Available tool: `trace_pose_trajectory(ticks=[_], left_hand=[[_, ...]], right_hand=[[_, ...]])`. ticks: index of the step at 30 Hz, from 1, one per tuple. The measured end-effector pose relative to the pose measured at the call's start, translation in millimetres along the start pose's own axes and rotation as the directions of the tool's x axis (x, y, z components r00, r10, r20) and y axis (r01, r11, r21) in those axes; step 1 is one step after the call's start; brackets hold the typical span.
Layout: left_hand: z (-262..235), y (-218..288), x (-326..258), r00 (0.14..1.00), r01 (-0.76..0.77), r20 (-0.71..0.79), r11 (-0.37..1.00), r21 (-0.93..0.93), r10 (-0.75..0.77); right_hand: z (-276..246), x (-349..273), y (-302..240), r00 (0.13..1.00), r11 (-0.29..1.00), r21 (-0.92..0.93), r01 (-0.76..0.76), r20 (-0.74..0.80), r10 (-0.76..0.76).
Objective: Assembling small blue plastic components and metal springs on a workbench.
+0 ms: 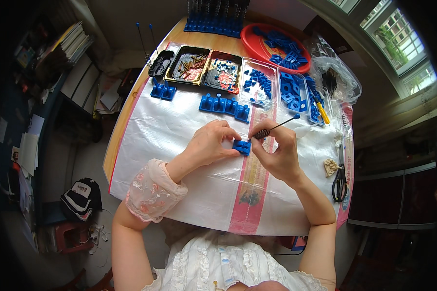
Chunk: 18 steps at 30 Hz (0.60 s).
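Lit from the window (395,41) at upper right; glaring off the white sheet (148,128); dim along both sides; bent and black toward the rim.

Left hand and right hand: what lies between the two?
A small blue block, held by the left hand, sits between them in the head view. Whether the right hand, which holds a black spring, also touches it is unclear.
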<state>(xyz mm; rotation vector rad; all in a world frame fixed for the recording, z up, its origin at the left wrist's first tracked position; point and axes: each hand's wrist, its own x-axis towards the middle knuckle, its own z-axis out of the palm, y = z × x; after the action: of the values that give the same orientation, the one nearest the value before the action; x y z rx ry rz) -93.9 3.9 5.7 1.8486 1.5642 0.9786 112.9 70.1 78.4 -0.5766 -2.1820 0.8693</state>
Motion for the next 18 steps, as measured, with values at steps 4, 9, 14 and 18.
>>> trace_pose_trajectory(ticks=[4, 9, 14, 18], left_hand=[[1.0, -0.9, 0.0, 1.0, -0.003, -0.009, 1.0, 0.003, 0.003], [1.8, -2.2, 0.7, 1.0, -0.005, -0.003, 1.0, 0.002, 0.005], [1.9, -0.9, 0.2, 1.0, 0.001, -0.006, 1.0, -0.003, -0.001], [0.9, -0.2, 0.4, 1.0, 0.024, 0.013, 1.0, 0.009, -0.024]], right_hand=[[-3.9, 0.4, -1.7, 1.0, 0.999, 0.033, -0.022, 0.001, 0.022], [-2.3, 0.6, 2.0, 1.0, 1.0, 0.016, -0.011, -0.009, 0.011], [1.6, 1.1, 6.2, 1.0, 1.0, 0.028, 0.009, -0.029, -0.008], [3.1, 0.5, 8.5, 1.0, 1.0, 0.023, 0.011, -0.028, -0.01]])
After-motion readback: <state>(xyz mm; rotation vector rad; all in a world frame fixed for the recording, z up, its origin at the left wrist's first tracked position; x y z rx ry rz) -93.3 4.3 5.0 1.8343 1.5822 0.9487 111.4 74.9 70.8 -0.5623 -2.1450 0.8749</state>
